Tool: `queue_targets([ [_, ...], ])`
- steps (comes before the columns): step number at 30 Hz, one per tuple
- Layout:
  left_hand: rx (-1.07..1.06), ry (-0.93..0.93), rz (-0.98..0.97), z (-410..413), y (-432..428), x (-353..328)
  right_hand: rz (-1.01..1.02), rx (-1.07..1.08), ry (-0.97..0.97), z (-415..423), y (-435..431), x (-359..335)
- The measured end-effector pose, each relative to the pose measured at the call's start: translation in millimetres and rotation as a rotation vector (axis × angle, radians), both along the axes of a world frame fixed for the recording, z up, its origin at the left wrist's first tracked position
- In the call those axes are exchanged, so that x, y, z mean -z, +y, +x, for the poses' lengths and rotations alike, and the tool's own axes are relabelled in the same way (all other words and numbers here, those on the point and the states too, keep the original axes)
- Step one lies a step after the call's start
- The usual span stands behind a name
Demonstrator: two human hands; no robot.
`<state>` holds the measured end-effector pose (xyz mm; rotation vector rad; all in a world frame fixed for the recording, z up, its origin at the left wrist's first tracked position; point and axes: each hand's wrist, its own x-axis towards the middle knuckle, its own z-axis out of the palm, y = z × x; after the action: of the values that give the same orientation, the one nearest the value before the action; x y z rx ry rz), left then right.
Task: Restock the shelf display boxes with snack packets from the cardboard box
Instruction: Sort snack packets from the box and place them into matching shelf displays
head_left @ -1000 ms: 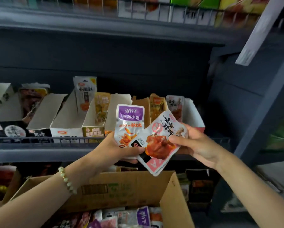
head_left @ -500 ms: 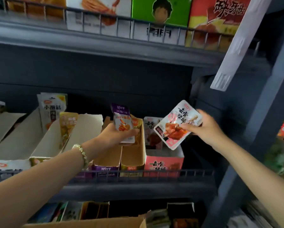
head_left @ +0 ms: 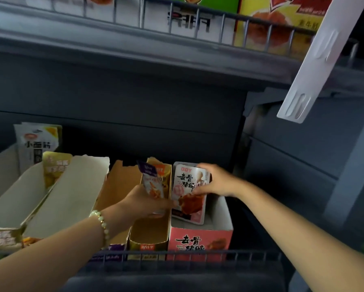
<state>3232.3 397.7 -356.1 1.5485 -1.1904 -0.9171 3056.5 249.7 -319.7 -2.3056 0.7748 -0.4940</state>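
Right hand (head_left: pixel 217 182) pinches pink packet (head_left: pixel 188 189) by its top corner, upright inside pink display box (head_left: pixel 200 239), left hand (head_left: pixel 142 205) grips purple packet (head_left: pixel 152 186) over yellow box (head_left: pixel 148 239); both look like light, floppy, slick film, so grab the sealed edges.

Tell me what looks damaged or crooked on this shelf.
The white display box and the brown display box beside it have ragged, torn rear edges. A white plastic strip hangs slanted at the upper right. The purple packet in the left hand and pink packet in the right hand look intact.
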Motion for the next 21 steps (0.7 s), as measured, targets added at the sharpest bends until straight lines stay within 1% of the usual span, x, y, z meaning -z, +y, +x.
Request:
queue_targets([
  [3, 0.014, 0.015, 0.016, 2.0, -0.3, -0.7, -0.057, 0.001, 0.023, 6.1, -3.0, 2.3],
  [4, 0.029, 0.023, 0.021, 3.1, 0.0, -0.8, -0.102, 0.007, 0.043, 8.0, -3.4, 2.4],
  [6, 0.045, 0.035, 0.036, 3.4, 0.3, -1.4, -0.26, 0.051, 0.107, 10.4, -5.1, 1.7],
  [8, 0.046, 0.034, 0.043, 2.5, -0.2, -1.5, -0.354, 0.075, 0.114, 11.6, -6.8, 2.3],
  [12, 0.057, 0.038, 0.044, 4.5, -1.4, -1.1, -0.397, 0.075, 0.077, 14.3, -10.6, 7.6],
  [17, 0.06, 0.041, 0.031, 4.6, -0.8, -1.2, -0.543, 0.123, 0.125, 13.1, -11.5, 11.8],
  [21, -0.013, 0.008, 0.014, 6.9, 4.0, -3.0, -0.543, 0.143, 0.126, 9.4, -5.5, 14.7],
])
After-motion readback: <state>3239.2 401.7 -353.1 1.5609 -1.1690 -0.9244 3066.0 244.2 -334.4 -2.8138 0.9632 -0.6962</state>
